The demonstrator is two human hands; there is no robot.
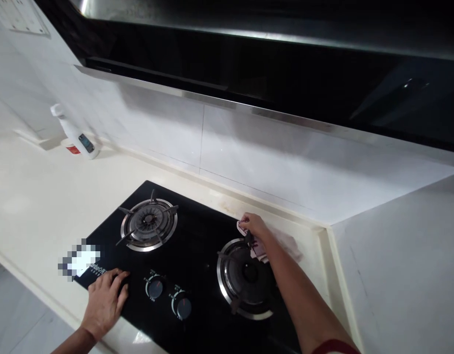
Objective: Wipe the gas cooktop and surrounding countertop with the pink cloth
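Note:
A black glass gas hob (197, 246) with two burners is set into a cream counter. My right hand (253, 226) presses a pinkish cloth (257, 250) onto the hob's back edge, just behind the right burner (245, 278). My left hand (107, 300) lies flat on the hob's front left corner, fingers spread, holding nothing. The left burner (149, 223) sits between my two hands. Two control knobs (155, 287) (183, 307) are at the front, to the right of my left hand.
A white spray bottle (77, 135) stands at the back left of the cream counter (39, 196). A dark range hood (286, 64) hangs overhead. White wall tiles (249, 147) run behind the hob, and a white side wall (407, 265) closes the right.

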